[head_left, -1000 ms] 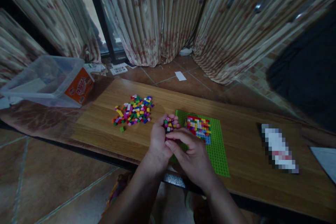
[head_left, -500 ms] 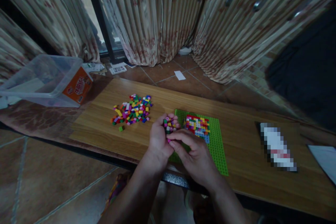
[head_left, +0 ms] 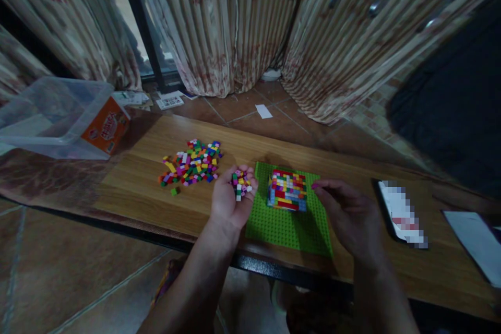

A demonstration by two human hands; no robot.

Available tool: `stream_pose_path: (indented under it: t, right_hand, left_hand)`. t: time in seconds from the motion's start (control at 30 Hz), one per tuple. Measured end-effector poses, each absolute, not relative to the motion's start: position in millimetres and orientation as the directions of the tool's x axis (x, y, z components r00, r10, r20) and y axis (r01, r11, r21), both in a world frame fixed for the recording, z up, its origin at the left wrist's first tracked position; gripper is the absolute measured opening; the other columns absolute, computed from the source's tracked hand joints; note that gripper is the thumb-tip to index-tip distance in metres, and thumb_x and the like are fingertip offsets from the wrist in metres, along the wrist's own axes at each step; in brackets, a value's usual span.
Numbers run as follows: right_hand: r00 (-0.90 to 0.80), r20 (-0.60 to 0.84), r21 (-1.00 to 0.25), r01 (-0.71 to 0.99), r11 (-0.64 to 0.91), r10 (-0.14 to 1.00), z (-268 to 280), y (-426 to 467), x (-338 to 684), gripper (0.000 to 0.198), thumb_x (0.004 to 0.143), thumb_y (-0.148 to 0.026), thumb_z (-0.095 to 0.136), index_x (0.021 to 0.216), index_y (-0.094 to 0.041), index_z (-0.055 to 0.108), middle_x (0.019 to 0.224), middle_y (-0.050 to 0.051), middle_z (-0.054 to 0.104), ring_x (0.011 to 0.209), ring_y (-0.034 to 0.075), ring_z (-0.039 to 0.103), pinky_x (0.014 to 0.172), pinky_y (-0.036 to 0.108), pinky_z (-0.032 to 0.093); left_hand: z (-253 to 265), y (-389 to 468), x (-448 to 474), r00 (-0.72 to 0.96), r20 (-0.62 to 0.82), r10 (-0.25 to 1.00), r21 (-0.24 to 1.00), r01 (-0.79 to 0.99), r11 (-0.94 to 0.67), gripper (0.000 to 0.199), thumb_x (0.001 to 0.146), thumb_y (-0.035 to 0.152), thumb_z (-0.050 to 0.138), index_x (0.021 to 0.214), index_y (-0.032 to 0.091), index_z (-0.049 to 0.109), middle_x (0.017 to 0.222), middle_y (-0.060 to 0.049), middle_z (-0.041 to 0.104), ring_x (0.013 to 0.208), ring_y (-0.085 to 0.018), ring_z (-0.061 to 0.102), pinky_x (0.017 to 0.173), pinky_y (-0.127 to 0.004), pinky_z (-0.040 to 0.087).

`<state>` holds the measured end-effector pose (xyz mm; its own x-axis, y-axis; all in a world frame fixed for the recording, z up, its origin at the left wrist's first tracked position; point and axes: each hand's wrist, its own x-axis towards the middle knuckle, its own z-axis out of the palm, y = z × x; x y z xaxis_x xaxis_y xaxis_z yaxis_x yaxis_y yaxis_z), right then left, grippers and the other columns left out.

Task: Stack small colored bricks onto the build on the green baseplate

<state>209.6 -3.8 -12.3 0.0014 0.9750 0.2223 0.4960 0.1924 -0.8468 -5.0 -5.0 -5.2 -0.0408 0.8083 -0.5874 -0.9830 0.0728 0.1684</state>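
My left hand (head_left: 230,198) is palm up and cupped, holding several small toy bricks (head_left: 241,183) in mixed colours. Pinched between the thumb and fingertips of my right hand (head_left: 348,209) is a tiny magenta brick (head_left: 314,186). That hand hovers over the right edge of a green studded baseplate (head_left: 274,229), apart from the build. Between the hands, a multicoloured block of joined bricks (head_left: 288,190) stands on the baseplate.
A heap of loose bricks (head_left: 193,163) lies on the wooden table (head_left: 136,188), with one green brick (head_left: 174,191) beside it. At the far left stands a clear plastic bin (head_left: 58,115). On the right are a phone (head_left: 399,214) and a pale flat sheet (head_left: 472,242).
My right hand has moved from my left palm across to the right of the brick block, carrying the magenta brick. The block is now uncovered. The view has shifted slightly.
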Motion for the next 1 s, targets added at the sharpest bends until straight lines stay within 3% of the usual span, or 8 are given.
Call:
stream_pose_path:
  t: [0.33,0.57,0.87,1.0]
  right_hand:
    - [-0.216,0.246,-0.749,0.576,0.327,0.945,-28,1,206,0.014,0.087,-0.037,0.063,0.089,-0.027,0.073,0.109,0.005,0.065,0.106,0.023,0.061,0.097,0.042,0.047]
    - [-0.137,0.206,-0.744,0.622,0.246,0.969,-36,5,209,0.016,0.083,-0.040,0.066,0.083,-0.025,0.074,0.114,0.007,0.063,0.109,0.025,0.060,0.097,0.045,0.046]
    - [-0.061,0.131,-0.817,0.559,0.143,0.989,-37,6,209,0.016,0.076,-0.039,0.071,0.080,-0.025,0.077,0.113,0.007,0.064,0.109,0.026,0.061,0.098,0.046,0.044]
    - [-0.006,0.070,-0.877,0.475,0.065,0.997,-39,7,207,0.017,0.070,-0.039,0.075,0.076,-0.024,0.077,0.108,0.008,0.067,0.103,0.026,0.064,0.090,0.043,0.049]
  left_hand:
    - [-3,-5,-4,-0.056,-0.587,0.808,0.186,-0.980,0.068,0.025,0.089,0.010,0.045,0.069,0.010,0.060,0.066,-0.004,0.060,0.058,-0.008,0.057,0.053,-0.015,0.051]
    - [-3,-5,-5,-0.049,-0.583,0.811,0.182,-0.981,0.071,0.026,0.090,0.011,0.045,0.068,0.010,0.060,0.067,-0.005,0.059,0.058,-0.008,0.056,0.053,-0.015,0.049]
    - [-3,-5,-7,-0.057,-0.585,0.809,0.190,-0.979,0.069,0.027,0.090,0.011,0.044,0.068,0.010,0.060,0.067,-0.004,0.059,0.057,-0.008,0.055,0.053,-0.016,0.050]
    - [-4,-5,-7,-0.055,-0.583,0.811,0.187,-0.980,0.068,0.028,0.091,0.011,0.044,0.067,0.010,0.059,0.066,-0.005,0.059,0.057,-0.008,0.055,0.053,-0.015,0.050]
